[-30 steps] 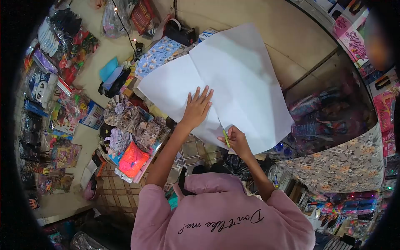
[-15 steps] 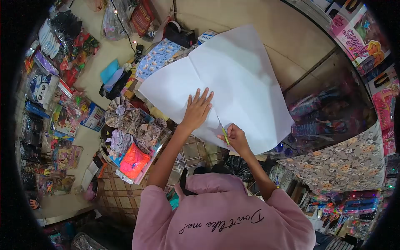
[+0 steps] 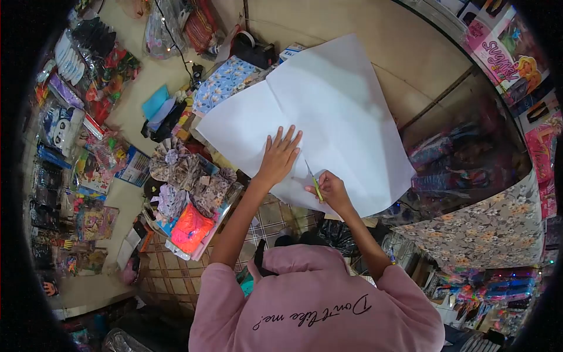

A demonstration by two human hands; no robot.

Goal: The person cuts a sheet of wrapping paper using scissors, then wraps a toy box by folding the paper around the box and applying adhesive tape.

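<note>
A large white paper sheet (image 3: 346, 111) is spread out in the middle of the view. My left hand (image 3: 280, 157) lies flat on its lower left part, fingers spread, holding nothing. To the right of it, my right hand (image 3: 329, 190) is closed on green-handled scissors (image 3: 317, 187). The scissor blades point up and away from me and lie at the paper, near the fingers of my left hand. Whether the blades are apart is too small to tell.
Fabric scrunchies (image 3: 170, 164) and a bright orange packet (image 3: 190, 227) lie left of my left arm. Blue floral cloth (image 3: 226, 82) sits behind the sheet. Floral fabric (image 3: 481, 229) hangs at the right. Packaged goods (image 3: 58, 129) line the left side.
My right hand and the scissors have shifted very slightly over the paper. My left hand stays flat on the sheet. The view has moved a little.
</note>
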